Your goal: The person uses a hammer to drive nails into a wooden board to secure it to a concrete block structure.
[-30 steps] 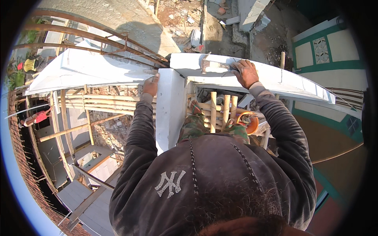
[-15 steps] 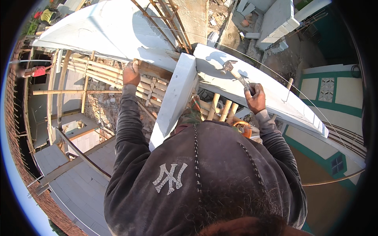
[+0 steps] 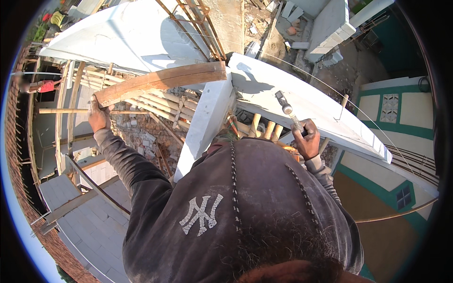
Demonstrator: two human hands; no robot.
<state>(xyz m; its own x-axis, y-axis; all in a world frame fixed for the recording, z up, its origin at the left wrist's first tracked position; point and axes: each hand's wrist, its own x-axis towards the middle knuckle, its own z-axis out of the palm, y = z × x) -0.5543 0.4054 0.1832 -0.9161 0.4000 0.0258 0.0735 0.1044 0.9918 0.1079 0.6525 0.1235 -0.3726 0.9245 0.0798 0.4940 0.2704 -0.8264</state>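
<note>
My left hand (image 3: 99,117) is closed on the near left end of a brown wooden board (image 3: 163,81). The board's other end reaches over the top of a white block wall (image 3: 207,106), close to where several rusty reinforcing bars (image 3: 191,28) stand up. A claw hammer (image 3: 289,109) is in my right hand (image 3: 307,140), gripped round the handle with the head pointing away from me. The hammer hangs above the near edge of the right white wall (image 3: 302,94) and casts its shadow there.
Bamboo poles (image 3: 155,101) form a platform below on the left, over rubble. Cut bamboo ends (image 3: 262,128) jut up before my chest. A thin string (image 3: 325,87) runs along the right wall. Another long white wall (image 3: 118,35) extends left. A person in red (image 3: 46,86) is far left.
My left hand has moved left and nearer, swinging the wooden board out over the bamboo. My right hand has drawn slightly nearer, and the hammer's head has turned.
</note>
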